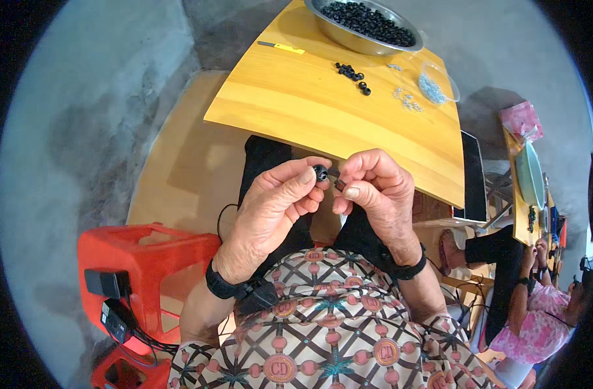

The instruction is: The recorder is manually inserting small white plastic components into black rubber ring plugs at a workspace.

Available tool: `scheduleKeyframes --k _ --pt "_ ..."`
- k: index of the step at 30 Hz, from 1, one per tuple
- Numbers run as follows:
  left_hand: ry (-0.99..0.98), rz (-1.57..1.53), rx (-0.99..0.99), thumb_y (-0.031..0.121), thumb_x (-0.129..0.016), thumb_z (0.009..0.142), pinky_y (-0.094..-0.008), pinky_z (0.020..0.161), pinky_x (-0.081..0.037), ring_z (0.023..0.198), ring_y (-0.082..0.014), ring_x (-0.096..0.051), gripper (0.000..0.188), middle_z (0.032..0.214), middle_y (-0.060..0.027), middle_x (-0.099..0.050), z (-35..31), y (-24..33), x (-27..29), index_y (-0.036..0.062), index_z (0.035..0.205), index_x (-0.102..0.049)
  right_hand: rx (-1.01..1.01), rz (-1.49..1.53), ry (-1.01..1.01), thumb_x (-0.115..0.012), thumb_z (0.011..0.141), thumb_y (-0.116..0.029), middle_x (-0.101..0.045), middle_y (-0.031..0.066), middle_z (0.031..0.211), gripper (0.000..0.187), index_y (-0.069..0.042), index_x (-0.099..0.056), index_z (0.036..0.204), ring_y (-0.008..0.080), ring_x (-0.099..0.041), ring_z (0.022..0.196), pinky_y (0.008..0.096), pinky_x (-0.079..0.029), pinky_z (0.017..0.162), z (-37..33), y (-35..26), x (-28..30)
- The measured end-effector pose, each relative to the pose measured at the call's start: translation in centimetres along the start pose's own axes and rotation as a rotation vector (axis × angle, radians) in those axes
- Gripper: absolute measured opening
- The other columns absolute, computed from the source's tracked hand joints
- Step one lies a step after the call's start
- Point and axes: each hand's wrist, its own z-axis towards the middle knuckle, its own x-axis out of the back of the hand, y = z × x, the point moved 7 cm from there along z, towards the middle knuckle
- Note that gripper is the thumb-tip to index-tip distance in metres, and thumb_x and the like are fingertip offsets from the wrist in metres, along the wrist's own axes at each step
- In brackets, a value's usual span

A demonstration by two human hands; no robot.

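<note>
My left hand (pixel 277 198) pinches a small round black part (pixel 320 172) between thumb and fingers, its hollow side turned to the right. Close beside it, my right hand (pixel 377 188) has thumb and forefinger closed on a tiny dark piece (pixel 340 185), too small to name. A narrow gap separates the two pieces. Both hands are held over my lap, just in front of the near edge of the yellow wooden table (pixel 296 110). On the tabletop lies a loose group of similar black parts (pixel 351 72).
A metal basin (pixel 407 47) full of black parts stands at the table's far side. Near it are a yellow-handled knife (pixel 287 48), small metal pieces (pixel 408 100) and a clear tub (pixel 433 87). A red stool (pixel 147 246) with cables is at left; another person (pixel 536 311) sits at right.
</note>
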Motion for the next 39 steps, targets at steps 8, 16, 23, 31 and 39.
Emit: scheduleKeyframes --k 8,16,23,31,39 --pt "-0.004 0.116 -0.036 0.015 -0.062 0.089 -0.0185 0.066 -0.049 0.074 -0.0063 -0.058 0.028 0.085 -0.0026 -0.064 -0.5 -0.1 -1.1 0.0008 0.113 -0.06 0.036 0.056 -0.012 -0.064 0.084 -0.002 -0.063 0.006 0.079 0.019 0.001 -0.056 0.101 0.0113 -0.062 0.065 0.0214 -0.05 0.057 -0.9 0.0 -0.4" --pt "0.032 0.253 -0.072 0.015 -0.063 0.088 -0.0189 0.064 -0.046 0.071 -0.0073 -0.056 0.028 0.082 -0.0033 -0.063 -1.0 -0.1 -1.2 0.0 0.111 -0.061 0.056 0.068 0.015 -0.064 0.084 -0.001 -0.064 0.0075 0.08 0.018 0.001 -0.057 0.1 0.0115 -0.062 0.064 0.0216 -0.051 0.057 -1.2 0.2 -0.6" --pt "0.033 0.262 -0.063 0.016 -0.063 0.088 -0.019 0.065 -0.046 0.071 -0.0079 -0.055 0.029 0.082 -0.0037 -0.063 -1.0 -0.5 -1.0 -0.0003 0.112 -0.061 0.086 0.049 0.025 -0.064 0.084 -0.002 -0.065 0.0079 0.08 0.016 0.001 -0.057 0.099 0.0114 -0.062 0.064 0.0211 -0.051 0.056 -1.4 0.2 -0.4" --pt "0.026 0.224 -0.073 0.015 -0.061 0.089 -0.0188 0.065 -0.046 0.072 -0.0075 -0.055 0.028 0.083 -0.0037 -0.063 -1.1 -0.3 -1.4 -0.0018 0.112 -0.06 0.093 -0.048 0.07 -0.065 0.084 -0.005 -0.064 0.0069 0.08 0.018 0.001 -0.057 0.099 0.0099 -0.062 0.065 0.0203 -0.051 0.057 -1.8 0.0 -0.4" --pt "0.029 0.222 -0.065 0.013 -0.062 0.089 -0.0187 0.066 -0.047 0.072 -0.0075 -0.056 0.028 0.083 -0.0037 -0.063 -1.2 -0.2 -1.4 -0.0023 0.112 -0.06 0.083 -0.065 0.095 -0.066 0.084 -0.005 -0.064 0.0062 0.079 0.018 0.001 -0.057 0.099 0.0097 -0.062 0.065 0.0203 -0.051 0.056 -1.8 0.3 -0.4"
